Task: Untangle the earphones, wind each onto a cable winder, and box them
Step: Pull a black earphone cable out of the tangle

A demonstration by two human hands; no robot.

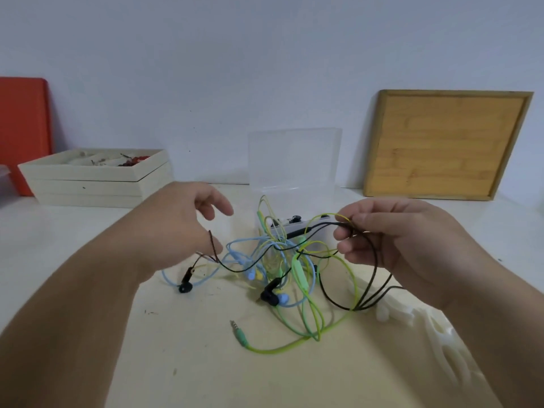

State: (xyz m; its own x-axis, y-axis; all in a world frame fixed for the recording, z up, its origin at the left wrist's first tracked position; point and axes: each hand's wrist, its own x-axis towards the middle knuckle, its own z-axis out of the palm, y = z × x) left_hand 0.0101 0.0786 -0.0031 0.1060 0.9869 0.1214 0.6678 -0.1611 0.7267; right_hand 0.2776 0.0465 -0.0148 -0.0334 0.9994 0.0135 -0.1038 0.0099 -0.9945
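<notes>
A tangle of earphones (282, 260) lies mid-table: black, light blue, yellow and green cables knotted together. My right hand (394, 242) pinches black and yellow-green cable strands, lifting them above the table. My left hand (182, 228) hovers left of the knot; a black cable hangs from under its fingers, ending in a black earbud (185, 287). A second black earbud (270, 294) dangles in the middle. The green cable's jack plug (237, 329) rests on the table in front. A clear plastic box (294, 160) with its lid raised stands behind the tangle. White cable winders (391, 310) lie at the right.
Stacked cream trays (94, 184) with small items stand at the back left, before an orange board (23, 128). A wooden framed board (444, 145) leans on the wall at the back right. The cream table (191, 363) stretches toward me.
</notes>
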